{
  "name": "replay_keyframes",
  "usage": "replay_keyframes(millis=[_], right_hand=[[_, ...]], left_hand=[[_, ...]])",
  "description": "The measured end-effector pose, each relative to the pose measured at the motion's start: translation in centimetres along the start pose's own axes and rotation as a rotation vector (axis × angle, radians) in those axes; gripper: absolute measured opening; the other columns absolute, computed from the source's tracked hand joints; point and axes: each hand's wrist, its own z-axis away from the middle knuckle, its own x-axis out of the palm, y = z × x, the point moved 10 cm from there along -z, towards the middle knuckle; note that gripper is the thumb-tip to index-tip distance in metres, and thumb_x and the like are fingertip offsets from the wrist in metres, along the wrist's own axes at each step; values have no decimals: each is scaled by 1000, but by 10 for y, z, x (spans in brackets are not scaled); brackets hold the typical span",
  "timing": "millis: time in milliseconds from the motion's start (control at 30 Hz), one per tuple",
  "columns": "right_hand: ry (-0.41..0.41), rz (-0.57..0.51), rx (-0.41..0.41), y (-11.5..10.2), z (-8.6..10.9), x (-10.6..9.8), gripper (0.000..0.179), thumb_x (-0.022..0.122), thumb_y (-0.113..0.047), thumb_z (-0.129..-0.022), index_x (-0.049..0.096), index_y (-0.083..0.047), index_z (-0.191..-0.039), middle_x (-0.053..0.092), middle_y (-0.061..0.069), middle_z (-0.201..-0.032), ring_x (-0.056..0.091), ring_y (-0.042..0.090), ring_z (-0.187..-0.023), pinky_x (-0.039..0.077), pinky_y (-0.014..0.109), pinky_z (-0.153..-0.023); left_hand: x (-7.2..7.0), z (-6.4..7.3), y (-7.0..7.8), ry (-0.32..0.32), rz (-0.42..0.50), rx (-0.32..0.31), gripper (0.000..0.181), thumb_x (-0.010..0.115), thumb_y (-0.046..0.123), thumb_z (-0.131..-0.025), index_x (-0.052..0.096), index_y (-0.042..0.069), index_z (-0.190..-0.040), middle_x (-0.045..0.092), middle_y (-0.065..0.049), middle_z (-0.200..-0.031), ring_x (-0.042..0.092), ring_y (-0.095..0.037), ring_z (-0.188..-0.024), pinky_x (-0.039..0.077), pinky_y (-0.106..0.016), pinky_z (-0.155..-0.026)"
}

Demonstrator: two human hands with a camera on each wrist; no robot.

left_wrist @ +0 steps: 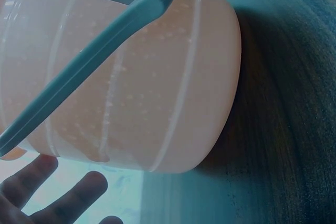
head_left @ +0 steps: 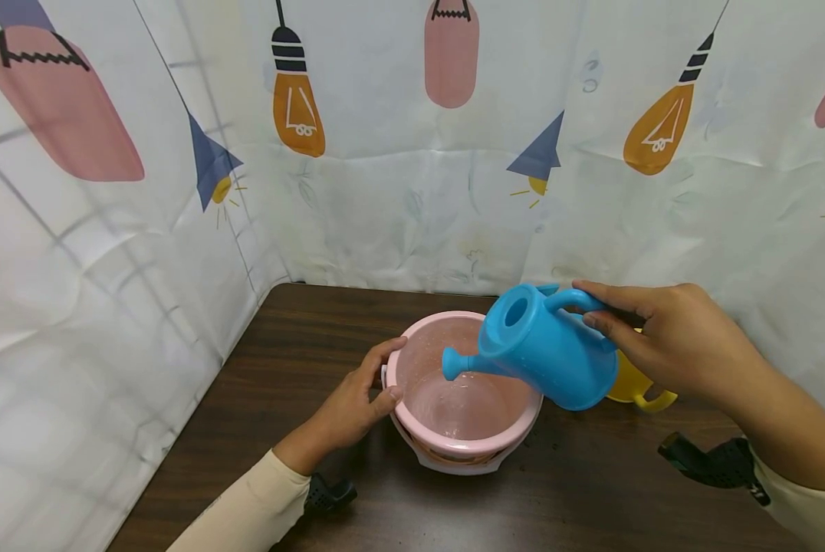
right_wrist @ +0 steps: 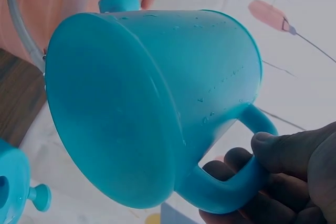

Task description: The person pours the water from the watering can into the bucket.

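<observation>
My right hand (head_left: 682, 337) grips the loop handle of a blue watering can (head_left: 550, 349). In the right wrist view, fingers and thumb curl round that handle (right_wrist: 226, 187). The can tilts over the pink bucket (head_left: 468, 445), its spout head above the opening. Water drops cling to its side. My left hand (head_left: 350, 402) holds the bucket's left rim, thumb at the near side and fingers further back. Some of its spread fingers (left_wrist: 71, 198) show beside the bucket wall (left_wrist: 152, 93) in the left wrist view. A little water glistens inside the bucket.
A yellow vessel with a handle (head_left: 640, 387) stands behind the can, partly hidden. Another blue watering can (right_wrist: 13, 182) enters the lower left of the right wrist view. The bucket's carrying handle (left_wrist: 94, 61) hangs down. Printed curtains (head_left: 385, 192) border the dark wooden table (head_left: 316, 330).
</observation>
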Motion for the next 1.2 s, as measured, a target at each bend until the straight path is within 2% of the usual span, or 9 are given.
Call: replay_keyframes(millis=[133, 267, 400, 700, 1000, 1200], right_hand=[[-1, -1, 4, -1, -1, 0, 49, 81, -8, -86, 69, -7, -134, 76, 9, -97, 52, 4, -56, 37, 25, -45], [-4, 1, 8, -4, -2, -1, 49, 81, -7, -87, 69, -8, -134, 76, 4, -93, 38, 0, -46, 30, 25, -43], [-12, 2, 17, -4, -2, 0, 48, 80, -8, -88, 69, -8, -135, 75, -1, -87, 30, 1, -43, 27, 26, -42], [-13, -6, 36, -3, -3, 0, 48, 81, -8, -87, 69, -5, -133, 77, 5, -95, 41, 1, -50, 29, 26, -43], [-11, -6, 23, -4, -5, 1, 51, 83, -8, -85, 68, -3, -133, 76, 9, -98, 37, 2, -49, 29, 26, -44], [-10, -20, 11, -6, -5, 0, 50, 82, -8, -86, 68, -5, -134, 76, 3, -95, 34, 1, -47, 28, 26, -44]], left_hand=[[0, 0, 0, 0, 0, -5, 65, 56, 41, -102, 27, 30, -160, 51, -7, -142, 60, -24, -117, 51, -41, -93], [0, 0, -1, -3, 2, -5, 65, 56, 41, -102, 27, 31, -160, 51, -7, -143, 59, -25, -119, 51, -41, -94], [0, 0, -1, -4, 4, -4, 65, 56, 42, -102, 27, 31, -160, 51, -8, -143, 59, -25, -119, 51, -41, -93], [0, 1, -1, -1, -1, -7, 65, 56, 44, -102, 27, 31, -159, 52, -8, -140, 61, -25, -116, 52, -40, -91], [0, 1, -1, -2, -5, -4, 65, 56, 42, -102, 27, 31, -159, 53, -7, -139, 62, -24, -114, 52, -40, -90], [0, 1, -1, -2, -13, -7, 65, 55, 43, -102, 27, 31, -159, 53, -8, -139, 62, -24, -114, 52, -41, -90]])
